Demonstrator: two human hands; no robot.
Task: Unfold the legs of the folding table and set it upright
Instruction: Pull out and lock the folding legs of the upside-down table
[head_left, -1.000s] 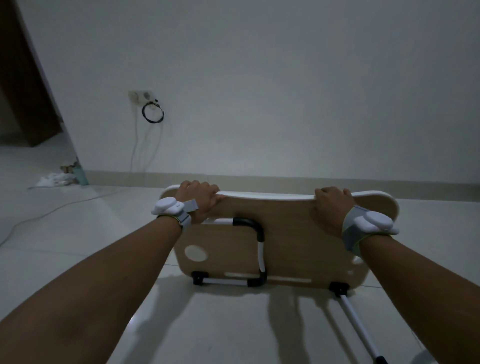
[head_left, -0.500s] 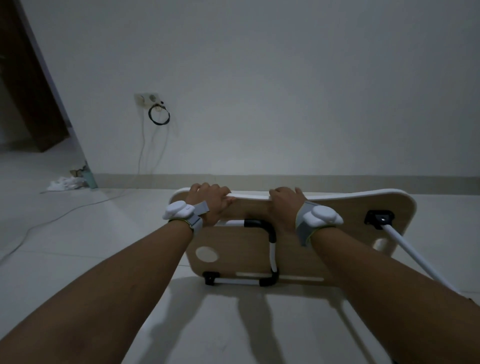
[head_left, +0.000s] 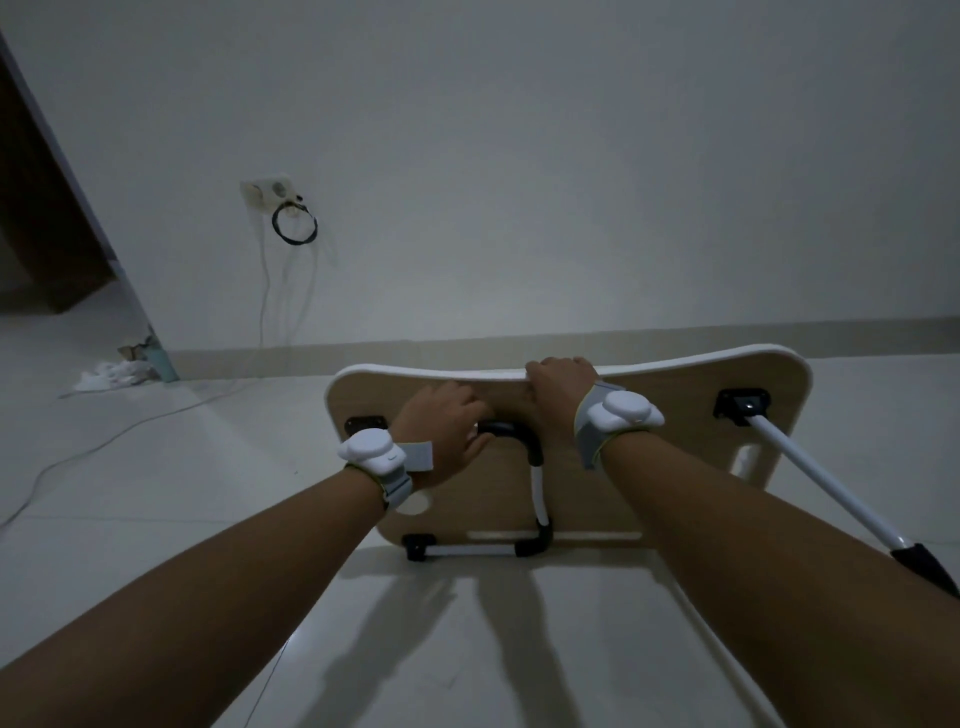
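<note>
The folding table stands on its long edge on the floor, underside facing the person, directly under and beyond both hands. The right hand curls over the white top rim, fingers wrapped over the far side, gripping it. Just left of it and lower, the left hand reaches onto the folded leg, which lies flat against the board; its fingers seem to close on the black bend, though the dim light blurs this. Right of the right hand, the unfolded leg juts toward the camera.
</note>
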